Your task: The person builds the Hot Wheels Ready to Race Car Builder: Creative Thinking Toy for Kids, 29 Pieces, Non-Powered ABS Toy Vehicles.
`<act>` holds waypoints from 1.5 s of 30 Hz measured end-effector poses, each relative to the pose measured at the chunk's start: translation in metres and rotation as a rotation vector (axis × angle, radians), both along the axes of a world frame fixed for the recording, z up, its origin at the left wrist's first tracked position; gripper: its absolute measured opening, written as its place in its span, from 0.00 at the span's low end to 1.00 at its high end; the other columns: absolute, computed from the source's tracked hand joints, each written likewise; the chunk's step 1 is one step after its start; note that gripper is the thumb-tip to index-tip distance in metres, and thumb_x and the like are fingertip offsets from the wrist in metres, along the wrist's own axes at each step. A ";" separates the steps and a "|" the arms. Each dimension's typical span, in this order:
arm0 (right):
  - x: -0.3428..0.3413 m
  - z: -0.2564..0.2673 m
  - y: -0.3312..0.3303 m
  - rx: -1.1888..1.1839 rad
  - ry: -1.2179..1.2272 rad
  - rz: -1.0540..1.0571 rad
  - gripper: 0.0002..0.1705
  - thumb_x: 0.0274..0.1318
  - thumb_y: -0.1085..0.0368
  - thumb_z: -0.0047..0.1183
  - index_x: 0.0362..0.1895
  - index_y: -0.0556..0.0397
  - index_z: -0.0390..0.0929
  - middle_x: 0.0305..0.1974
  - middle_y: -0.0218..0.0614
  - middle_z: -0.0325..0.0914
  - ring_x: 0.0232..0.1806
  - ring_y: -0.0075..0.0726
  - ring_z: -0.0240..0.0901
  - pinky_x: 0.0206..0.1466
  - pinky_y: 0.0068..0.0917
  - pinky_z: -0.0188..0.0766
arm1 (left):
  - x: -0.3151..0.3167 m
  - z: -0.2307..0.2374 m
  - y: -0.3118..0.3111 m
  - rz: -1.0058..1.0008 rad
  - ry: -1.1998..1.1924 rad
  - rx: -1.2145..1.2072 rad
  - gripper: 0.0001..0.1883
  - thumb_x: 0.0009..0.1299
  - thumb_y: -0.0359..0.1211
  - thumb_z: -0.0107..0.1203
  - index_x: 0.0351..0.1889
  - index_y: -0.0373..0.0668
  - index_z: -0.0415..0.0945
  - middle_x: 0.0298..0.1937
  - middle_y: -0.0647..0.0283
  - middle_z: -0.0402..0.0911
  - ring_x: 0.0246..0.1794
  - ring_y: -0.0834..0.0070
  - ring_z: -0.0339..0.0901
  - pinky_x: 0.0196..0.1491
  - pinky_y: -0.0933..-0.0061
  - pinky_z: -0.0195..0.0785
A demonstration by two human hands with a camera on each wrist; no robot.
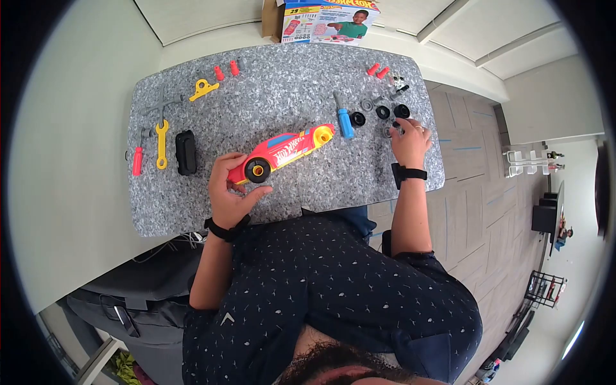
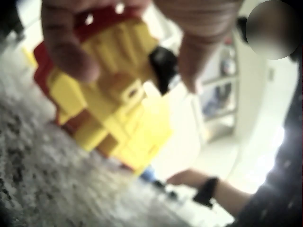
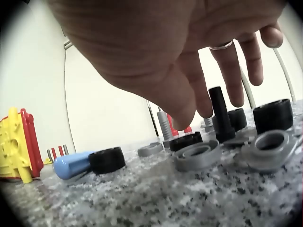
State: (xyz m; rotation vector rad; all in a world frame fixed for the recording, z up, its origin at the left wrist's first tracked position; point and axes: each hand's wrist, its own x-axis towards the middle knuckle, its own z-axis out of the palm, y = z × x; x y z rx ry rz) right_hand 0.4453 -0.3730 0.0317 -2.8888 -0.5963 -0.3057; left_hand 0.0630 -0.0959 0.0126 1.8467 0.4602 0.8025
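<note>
Clearly, the red-and-yellow toy car shows one black wheel.

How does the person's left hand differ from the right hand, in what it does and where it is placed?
The left hand holds the red toy car, while the right hand hangs among loose black and grey parts, with none visibly held. The left hand is left of the table's middle; the right hand is near its right edge. Shared: each wrist wears a black band.
</note>
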 end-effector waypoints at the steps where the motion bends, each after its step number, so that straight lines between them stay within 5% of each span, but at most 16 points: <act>1: 0.002 -0.008 0.000 -0.012 0.000 0.005 0.24 0.64 0.53 0.76 0.64 0.34 0.93 0.70 0.36 0.86 0.77 0.61 0.70 0.74 0.67 0.67 | 0.002 0.005 -0.002 0.015 -0.007 -0.006 0.42 0.56 0.37 0.92 0.68 0.42 0.81 0.70 0.58 0.81 0.57 0.75 0.87 0.38 0.79 0.81; 6: 0.005 -0.010 0.001 0.078 -0.012 0.055 0.27 0.58 0.61 0.80 0.64 0.38 0.93 0.67 0.39 0.87 0.72 0.61 0.75 0.72 0.61 0.71 | 0.001 0.005 -0.003 0.027 -0.011 0.034 0.41 0.56 0.36 0.92 0.66 0.42 0.81 0.68 0.58 0.82 0.55 0.75 0.87 0.38 0.78 0.81; 10: -0.020 0.029 0.017 0.508 0.036 0.231 0.29 0.57 0.69 0.79 0.64 0.45 0.91 0.56 0.42 0.86 0.54 0.48 0.82 0.59 0.41 0.80 | 0.003 0.010 -0.007 0.040 0.022 0.109 0.40 0.56 0.33 0.92 0.66 0.41 0.81 0.67 0.58 0.81 0.56 0.75 0.88 0.38 0.80 0.83; 11: -0.035 0.039 0.025 0.623 0.122 0.289 0.25 0.65 0.71 0.75 0.65 0.49 0.89 0.52 0.37 0.85 0.48 0.35 0.82 0.54 0.32 0.80 | 0.004 0.014 -0.009 0.048 0.031 0.126 0.40 0.55 0.33 0.92 0.65 0.41 0.82 0.67 0.57 0.82 0.57 0.73 0.88 0.39 0.78 0.84; 14: -0.093 0.066 0.050 0.933 0.634 0.597 0.18 0.81 0.70 0.63 0.69 0.55 0.87 0.55 0.30 0.88 0.51 0.22 0.82 0.52 0.24 0.78 | 0.007 0.019 -0.012 0.069 0.014 0.227 0.39 0.54 0.34 0.92 0.64 0.41 0.83 0.65 0.54 0.83 0.58 0.66 0.88 0.48 0.69 0.85; 17: -0.146 0.086 0.069 0.853 1.116 0.853 0.18 0.87 0.63 0.57 0.70 0.54 0.87 0.46 0.27 0.87 0.45 0.17 0.80 0.49 0.22 0.78 | 0.008 0.024 -0.016 0.084 0.018 0.279 0.38 0.53 0.34 0.92 0.62 0.41 0.84 0.63 0.52 0.85 0.60 0.57 0.87 0.57 0.60 0.84; 19: -0.174 0.092 0.081 0.827 1.407 0.820 0.18 0.89 0.61 0.55 0.69 0.55 0.87 0.41 0.26 0.84 0.42 0.17 0.78 0.47 0.21 0.77 | 0.008 0.029 -0.019 0.094 0.023 0.297 0.38 0.52 0.35 0.91 0.61 0.42 0.84 0.62 0.53 0.86 0.61 0.54 0.87 0.60 0.56 0.83; 22: -0.188 0.083 0.098 0.697 1.507 0.832 0.18 0.91 0.60 0.51 0.68 0.55 0.88 0.37 0.25 0.82 0.39 0.16 0.77 0.44 0.22 0.75 | 0.008 0.035 -0.022 0.102 0.018 0.335 0.36 0.52 0.34 0.89 0.61 0.45 0.85 0.62 0.57 0.86 0.61 0.52 0.87 0.59 0.56 0.84; 26: -0.202 0.079 0.110 0.567 0.885 0.923 0.09 0.81 0.64 0.66 0.55 0.57 0.88 0.29 0.25 0.79 0.30 0.19 0.74 0.36 0.24 0.73 | 0.005 0.036 -0.024 0.107 0.050 0.337 0.33 0.56 0.27 0.83 0.61 0.46 0.85 0.62 0.58 0.86 0.62 0.52 0.86 0.60 0.55 0.83; 32: -0.171 0.055 0.107 0.989 0.601 0.732 0.05 0.72 0.71 0.71 0.47 0.57 0.88 0.27 0.34 0.80 0.26 0.24 0.75 0.32 0.28 0.71 | 0.005 0.034 -0.023 0.130 0.051 0.303 0.30 0.58 0.23 0.78 0.61 0.46 0.85 0.62 0.58 0.86 0.60 0.53 0.87 0.57 0.55 0.83; 36: -0.096 0.045 0.093 0.551 0.164 0.469 0.09 0.67 0.69 0.73 0.45 0.56 0.85 0.38 0.43 0.85 0.38 0.43 0.84 0.41 0.38 0.79 | 0.005 0.028 -0.022 0.144 0.046 0.273 0.30 0.58 0.23 0.78 0.60 0.45 0.86 0.61 0.58 0.87 0.58 0.52 0.87 0.55 0.56 0.84; 37: -0.080 0.031 0.088 0.474 0.184 0.449 0.14 0.64 0.66 0.75 0.47 0.56 0.83 0.43 0.46 0.85 0.45 0.54 0.85 0.47 0.45 0.82 | 0.006 0.029 -0.022 0.146 0.047 0.270 0.30 0.58 0.23 0.78 0.60 0.45 0.86 0.61 0.57 0.87 0.58 0.52 0.87 0.55 0.56 0.84; 45: -0.069 -0.018 0.081 0.260 0.117 0.488 0.19 0.60 0.65 0.77 0.51 0.54 0.83 0.47 0.48 0.86 0.48 0.62 0.87 0.50 0.53 0.83 | -0.002 0.041 -0.010 0.189 0.083 0.365 0.29 0.58 0.21 0.78 0.60 0.43 0.86 0.62 0.57 0.87 0.58 0.59 0.88 0.42 0.67 0.85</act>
